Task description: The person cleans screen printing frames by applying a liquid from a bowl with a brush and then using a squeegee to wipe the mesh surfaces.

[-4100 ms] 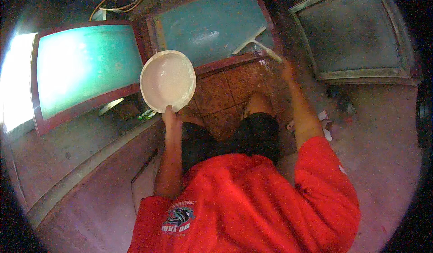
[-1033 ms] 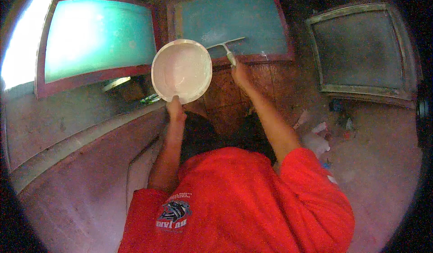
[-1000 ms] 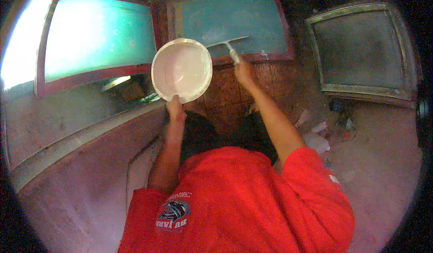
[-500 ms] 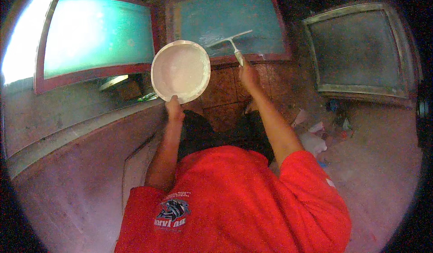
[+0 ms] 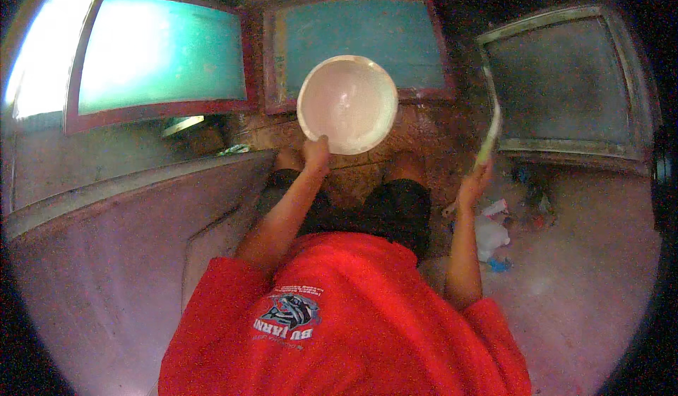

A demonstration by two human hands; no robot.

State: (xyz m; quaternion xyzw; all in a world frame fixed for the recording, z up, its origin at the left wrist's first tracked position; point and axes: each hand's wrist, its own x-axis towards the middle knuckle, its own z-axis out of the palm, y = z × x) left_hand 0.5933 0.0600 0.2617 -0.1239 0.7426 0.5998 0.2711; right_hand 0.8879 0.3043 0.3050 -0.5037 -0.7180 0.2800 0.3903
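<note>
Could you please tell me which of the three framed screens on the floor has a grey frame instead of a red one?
It is the rightmost framed screen, beside the raised squeegee. Its mesh is dull grey, while the other two are teal in red frames.

White bowl (image 5: 347,103), red shirt (image 5: 346,325)

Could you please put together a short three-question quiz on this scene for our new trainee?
1. True or false: the left hand grips the white bowl by its near rim.
2. What does the right hand hold? A) a sponge B) a pale long-handled tool C) a bottle
3. Fill in: the bowl is held up in front of the middle, ____-coloured framed screen.

Key
1. True: the fingers close on the rim edge nearest the person.
2. B: the tool points up and away, towards the grey framed screen on the right.
3. Teal; a brighter one stands to its left.
</note>
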